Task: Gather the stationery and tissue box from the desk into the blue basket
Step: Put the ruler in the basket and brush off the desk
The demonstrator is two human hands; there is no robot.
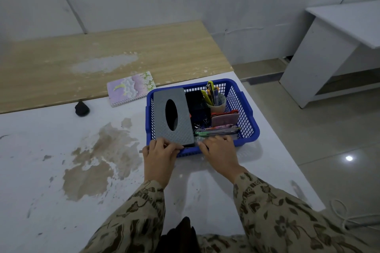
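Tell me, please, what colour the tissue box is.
Grey tissue box, dimpled texture, black oval opening; seen best in the head view.

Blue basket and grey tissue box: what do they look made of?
Blue basket: looks like moulded plastic, slightly glossy, going by the open grid walls and one-piece rim. Grey tissue box: probably plastic or faux leather, matte, with a regular embossed dimple texture and a clean oval cutout. I can't tell which.
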